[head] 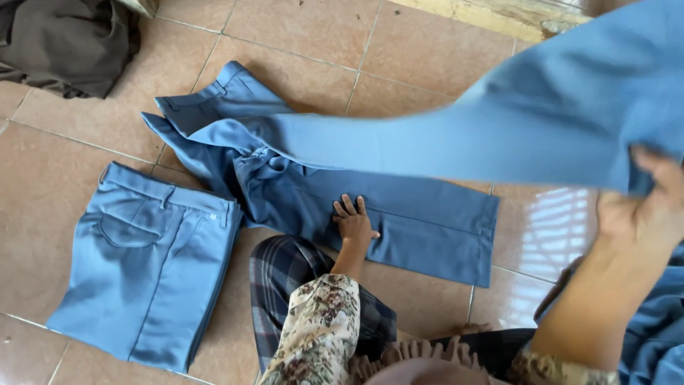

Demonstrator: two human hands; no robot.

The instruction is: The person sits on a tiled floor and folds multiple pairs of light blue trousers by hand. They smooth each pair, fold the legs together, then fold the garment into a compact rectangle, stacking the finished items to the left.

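Blue trousers (pixel 399 214) lie spread on a tan tiled floor (pixel 299 43), waistband toward the upper left, one leg flat and running right to a straight hem.

Left hand (pixel 354 222): palm down, fingers spread apart, pressed flat on the lower leg of the trousers near its near edge. It grips nothing, only pins the cloth to the floor. Its sleeve (pixel 317 335) is a floral print in brown and cream.

Right hand (pixel 641 214): raised at the right edge of view, closed on the other leg (pixel 541 114) of the same trousers. That leg is lifted off the floor and stretches as a broad band from the crotch up to the top right corner (blurred near the hand). Fingers curl over the cloth edge; thumb side is hidden behind fabric.

Crotch area is bunched and wrinkled between the two legs.

Left of the work: a second pair (pixel 153 271) of the same blue, folded into a neat rectangle, back pocket up, lying well apart from the left hand and just beside the spread trousers' waistband.

Top left corner: a dark brown garment (pixel 64 43), crumpled on the floor.

Near edge: a plaid-covered knee (pixel 285 274) just below the left wrist. More blue cloth (pixel 655 335) heaps at the lower right.
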